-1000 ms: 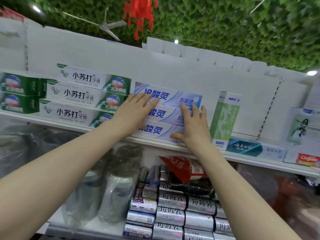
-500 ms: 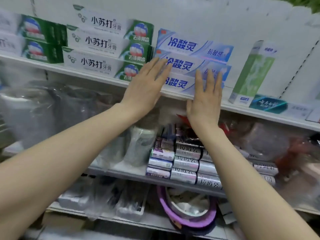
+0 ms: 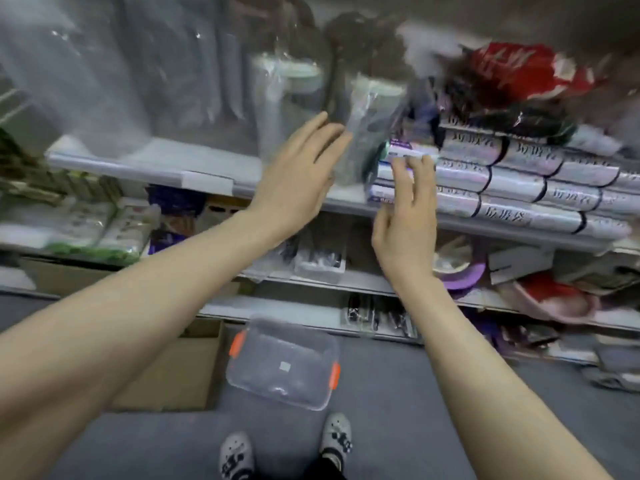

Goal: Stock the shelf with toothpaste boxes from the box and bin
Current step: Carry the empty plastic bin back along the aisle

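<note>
My view has tipped down and the toothpaste shelf is out of frame. My left hand (image 3: 298, 178) and my right hand (image 3: 407, 216) hang in front of a lower shelf (image 3: 207, 174), fingers relaxed and spread, holding nothing. On the floor below them stands a clear plastic bin (image 3: 284, 365) with orange latches; it looks empty. Left of it a brown cardboard box (image 3: 173, 372) sits on the floor, mostly hidden by my left forearm. No toothpaste box shows in this blurred frame.
Rolls of bags (image 3: 519, 181) are stacked on the lower shelf at right, with plastic-wrapped goods (image 3: 284, 95) behind my left hand. Lower shelves hold packets and a purple basin (image 3: 464, 275). My two shoes (image 3: 287, 445) stand on grey floor before the bin.
My hands have left the stacked toothpaste boxes and dropped lower. The camera has swung down from the toothpaste shelf to the floor, bringing the bin and cardboard box into sight.
</note>
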`<move>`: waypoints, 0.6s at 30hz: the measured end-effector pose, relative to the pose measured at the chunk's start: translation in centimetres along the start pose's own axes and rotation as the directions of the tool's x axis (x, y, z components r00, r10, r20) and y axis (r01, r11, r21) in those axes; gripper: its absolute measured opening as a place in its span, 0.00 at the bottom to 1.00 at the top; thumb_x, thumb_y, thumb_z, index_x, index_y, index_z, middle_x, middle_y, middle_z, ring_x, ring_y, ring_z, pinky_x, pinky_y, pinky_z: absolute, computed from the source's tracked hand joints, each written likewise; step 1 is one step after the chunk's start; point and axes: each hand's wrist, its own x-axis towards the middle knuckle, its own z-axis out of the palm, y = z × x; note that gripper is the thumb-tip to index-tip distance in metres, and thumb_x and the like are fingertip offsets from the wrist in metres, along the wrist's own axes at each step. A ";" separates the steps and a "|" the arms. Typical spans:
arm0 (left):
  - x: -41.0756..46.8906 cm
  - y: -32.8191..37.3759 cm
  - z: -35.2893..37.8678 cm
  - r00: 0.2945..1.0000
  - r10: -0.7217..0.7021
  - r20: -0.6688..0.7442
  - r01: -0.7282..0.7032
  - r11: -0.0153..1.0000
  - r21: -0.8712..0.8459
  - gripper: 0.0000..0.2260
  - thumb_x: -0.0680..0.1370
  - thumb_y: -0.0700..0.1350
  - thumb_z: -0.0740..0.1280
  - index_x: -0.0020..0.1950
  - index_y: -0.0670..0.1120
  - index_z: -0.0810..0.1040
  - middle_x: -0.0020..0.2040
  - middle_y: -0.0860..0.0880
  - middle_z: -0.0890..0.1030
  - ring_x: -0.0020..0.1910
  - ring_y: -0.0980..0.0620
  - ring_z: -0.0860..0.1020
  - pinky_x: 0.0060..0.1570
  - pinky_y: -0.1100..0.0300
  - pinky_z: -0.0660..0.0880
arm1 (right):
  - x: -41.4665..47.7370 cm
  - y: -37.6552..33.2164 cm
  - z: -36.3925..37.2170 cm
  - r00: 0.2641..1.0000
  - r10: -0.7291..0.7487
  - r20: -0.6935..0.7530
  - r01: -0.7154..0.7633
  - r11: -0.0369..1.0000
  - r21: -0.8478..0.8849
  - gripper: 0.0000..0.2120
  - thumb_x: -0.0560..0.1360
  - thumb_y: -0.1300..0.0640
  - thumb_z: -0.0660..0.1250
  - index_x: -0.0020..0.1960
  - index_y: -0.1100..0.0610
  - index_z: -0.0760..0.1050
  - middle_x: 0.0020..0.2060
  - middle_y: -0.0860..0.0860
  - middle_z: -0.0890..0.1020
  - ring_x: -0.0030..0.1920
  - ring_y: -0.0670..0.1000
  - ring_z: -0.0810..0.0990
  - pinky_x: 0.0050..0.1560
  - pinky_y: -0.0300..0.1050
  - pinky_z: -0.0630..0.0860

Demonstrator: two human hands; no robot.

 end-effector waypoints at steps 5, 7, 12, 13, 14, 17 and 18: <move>-9.2 -1.0 6.4 0.988 -0.092 0.127 0.103 0.991 -0.087 0.24 0.74 0.37 0.66 0.71 0.40 0.70 0.69 0.41 0.71 0.73 0.40 0.64 0.73 0.50 0.61 | -9.1 -0.7 5.6 0.960 -0.033 0.280 0.013 0.997 0.075 0.29 0.71 0.75 0.61 0.71 0.63 0.70 0.67 0.63 0.71 0.73 0.62 0.63 0.75 0.50 0.58; -13.1 -1.2 9.1 0.974 -0.135 0.181 0.155 0.982 -0.103 0.23 0.75 0.37 0.65 0.71 0.40 0.70 0.69 0.41 0.72 0.73 0.40 0.64 0.73 0.50 0.61 | -12.5 -0.5 7.9 0.924 -0.021 0.382 -0.013 0.996 0.086 0.29 0.71 0.76 0.60 0.71 0.62 0.69 0.67 0.62 0.71 0.73 0.62 0.64 0.74 0.52 0.62; -21.8 -0.6 15.3 0.897 -0.306 0.319 0.360 0.925 -0.124 0.24 0.74 0.36 0.68 0.70 0.42 0.71 0.68 0.43 0.73 0.72 0.41 0.65 0.70 0.52 0.64 | -19.8 0.6 13.3 0.827 0.023 0.561 -0.077 0.994 0.073 0.33 0.69 0.77 0.61 0.72 0.59 0.68 0.67 0.59 0.71 0.74 0.60 0.63 0.72 0.49 0.63; -23.5 -0.3 16.6 0.880 -0.325 0.346 0.385 0.915 -0.121 0.24 0.74 0.36 0.68 0.70 0.42 0.71 0.68 0.43 0.73 0.72 0.42 0.65 0.71 0.52 0.64 | -21.2 1.0 14.4 0.808 0.030 0.588 -0.089 0.993 0.071 0.34 0.68 0.77 0.61 0.72 0.59 0.68 0.67 0.59 0.71 0.74 0.59 0.63 0.71 0.46 0.61; -25.1 0.0 18.0 0.862 -0.344 0.372 0.411 0.904 -0.116 0.23 0.74 0.36 0.68 0.70 0.41 0.71 0.67 0.43 0.73 0.71 0.41 0.66 0.71 0.53 0.64 | -22.5 1.5 15.5 0.790 0.038 0.612 -0.103 0.992 0.072 0.33 0.69 0.77 0.61 0.72 0.59 0.68 0.67 0.59 0.71 0.73 0.60 0.64 0.71 0.45 0.61; -30.4 0.9 22.4 0.767 -0.441 0.466 0.540 0.836 -0.099 0.23 0.73 0.34 0.68 0.69 0.40 0.73 0.65 0.41 0.74 0.68 0.40 0.68 0.70 0.51 0.65 | -26.8 3.4 19.0 0.712 0.032 0.701 -0.148 0.983 0.106 0.32 0.71 0.72 0.64 0.73 0.58 0.66 0.67 0.59 0.70 0.71 0.60 0.66 0.70 0.55 0.68; -32.3 1.4 23.8 0.732 -0.468 0.494 0.582 0.808 -0.097 0.24 0.72 0.33 0.69 0.68 0.40 0.73 0.64 0.41 0.75 0.67 0.40 0.70 0.68 0.51 0.65 | -28.3 4.3 20.3 0.685 0.024 0.728 -0.162 0.979 0.121 0.32 0.71 0.70 0.65 0.74 0.58 0.65 0.68 0.59 0.69 0.71 0.60 0.66 0.69 0.57 0.69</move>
